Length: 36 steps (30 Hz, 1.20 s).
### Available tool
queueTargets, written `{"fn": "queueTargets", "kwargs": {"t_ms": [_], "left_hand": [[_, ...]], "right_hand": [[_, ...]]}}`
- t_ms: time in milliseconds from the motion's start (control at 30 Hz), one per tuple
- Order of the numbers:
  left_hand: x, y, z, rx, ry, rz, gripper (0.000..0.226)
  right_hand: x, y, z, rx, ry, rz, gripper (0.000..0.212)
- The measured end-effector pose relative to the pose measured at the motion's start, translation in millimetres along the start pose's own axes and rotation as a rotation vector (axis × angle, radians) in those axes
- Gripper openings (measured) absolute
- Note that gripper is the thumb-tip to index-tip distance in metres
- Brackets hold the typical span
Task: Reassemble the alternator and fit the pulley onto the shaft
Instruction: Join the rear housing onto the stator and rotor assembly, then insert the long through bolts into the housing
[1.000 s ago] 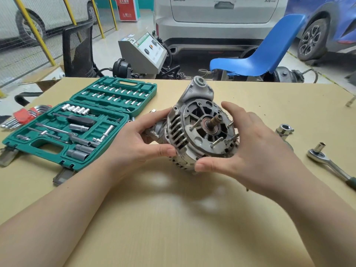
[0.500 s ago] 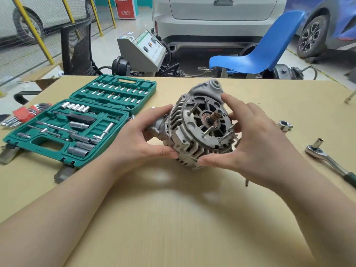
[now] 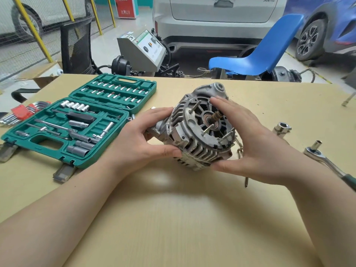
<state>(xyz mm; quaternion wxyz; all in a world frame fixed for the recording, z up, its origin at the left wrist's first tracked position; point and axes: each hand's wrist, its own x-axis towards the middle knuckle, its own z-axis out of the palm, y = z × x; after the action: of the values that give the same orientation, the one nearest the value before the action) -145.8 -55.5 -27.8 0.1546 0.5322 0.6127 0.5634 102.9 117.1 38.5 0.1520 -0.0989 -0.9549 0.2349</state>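
Above the tan table [image 3: 173,218], the grey finned alternator [image 3: 196,135] is held tilted, its bare threaded shaft [image 3: 216,116] and four long bolts sticking out. Left hand [image 3: 142,139] grips its rear; right hand [image 3: 256,143] clasps the front rim.

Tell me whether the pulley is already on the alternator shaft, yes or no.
No: the shaft sticks out bare from the alternator, which the left hand and right hand grip.

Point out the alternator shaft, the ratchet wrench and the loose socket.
alternator shaft [image 3: 216,116], head view, on its threaded middle.
ratchet wrench [image 3: 316,154], head view, on its round head.
loose socket [image 3: 282,128], head view, on its upper rim.
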Motion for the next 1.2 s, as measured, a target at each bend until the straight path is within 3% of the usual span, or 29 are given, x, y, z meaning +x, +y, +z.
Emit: {"fn": "queueTargets", "kwargs": {"t_ms": [200, 333, 433, 567, 767, 1200], "left_hand": [[-4.1, 8.7, 1.8, 0.039, 0.025, -0.023, 0.09], [-4.8, 15.4, 4.7, -0.038, 0.084, -0.076, 0.063], [-5.2, 18.9, 3.9, -0.055, 0.064, -0.078, 0.055], [-6.2, 16.5, 3.7, -0.035, 0.022, -0.066, 0.079], [-4.2, 12.1, 3.6, -0.108, 0.057, -0.089, 0.092], [-8.0, 14.4, 6.8, -0.201, 0.102, -0.088, 0.069]], "right_hand": [[1.5, -8.2, 3.1, -0.108, 0.136, 0.043, 0.099], [1.3, -21.7, 16.8, -0.16, 0.265, 0.124, 0.102], [0.5, -20.4, 15.2, -0.126, 0.207, 0.158, 0.117], [0.6, -11.6, 4.0, -0.074, 0.148, 0.115, 0.124], [3.5, -2.0, 9.8, 0.066, 0.088, 0.079, 0.124], [5.9, 11.0, 5.6, 0.276, -0.023, 0.01, 0.112]]}}
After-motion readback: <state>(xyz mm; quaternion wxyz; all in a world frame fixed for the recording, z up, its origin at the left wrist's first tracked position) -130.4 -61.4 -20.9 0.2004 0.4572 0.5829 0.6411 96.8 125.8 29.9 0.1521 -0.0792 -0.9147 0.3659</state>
